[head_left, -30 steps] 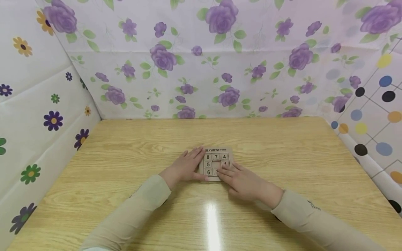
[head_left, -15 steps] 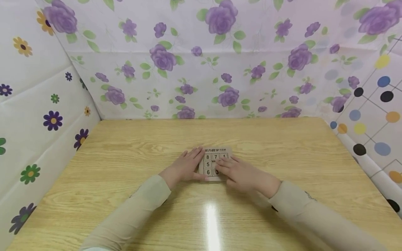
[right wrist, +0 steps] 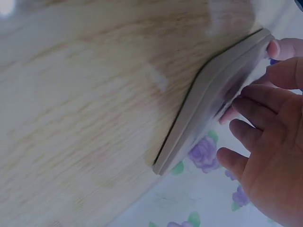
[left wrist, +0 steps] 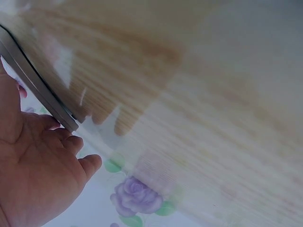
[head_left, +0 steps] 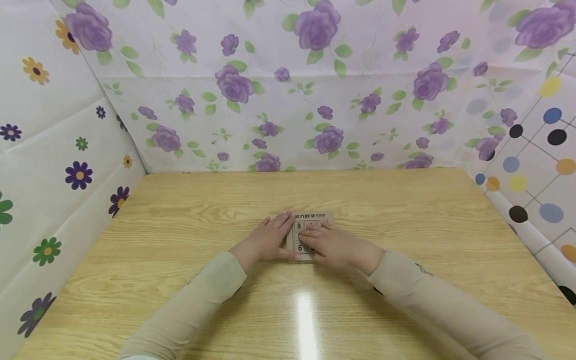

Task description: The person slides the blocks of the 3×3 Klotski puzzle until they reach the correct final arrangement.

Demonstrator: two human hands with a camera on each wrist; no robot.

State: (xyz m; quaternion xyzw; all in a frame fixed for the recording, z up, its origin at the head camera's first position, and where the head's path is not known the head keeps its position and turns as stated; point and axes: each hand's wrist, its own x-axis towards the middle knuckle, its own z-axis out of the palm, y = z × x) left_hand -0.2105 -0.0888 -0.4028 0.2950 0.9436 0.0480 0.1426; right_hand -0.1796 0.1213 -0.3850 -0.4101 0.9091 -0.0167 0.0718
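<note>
A flat beige number sliding puzzle (head_left: 300, 256) lies on the wooden table, with dark printing along its far edge. My left hand (head_left: 265, 239) holds it at the left side, fingers along the far left corner and thumb at the near edge. Reaching over from the right, my right hand (head_left: 339, 246) touches the tiles with extended fingertips and covers most of the middle and right columns. The 8 tile (head_left: 299, 226) and the 6 tile (head_left: 300, 248) show in the left column. In the right wrist view, the puzzle's thin side (right wrist: 189, 109) appears beside slightly bent fingers.
The wooden table (head_left: 202, 200) spreads around the puzzle, with a bright glare streak in front of it. A purple-flowered cloth (head_left: 279, 110) hangs behind. Patterned cloths flank it: flowers (head_left: 54, 125) on the left, coloured dots (head_left: 535, 190) on the right.
My right hand has moved left and slightly away from me over the tiles, from the right column to the middle. My left hand and the puzzle stay nearly in place.
</note>
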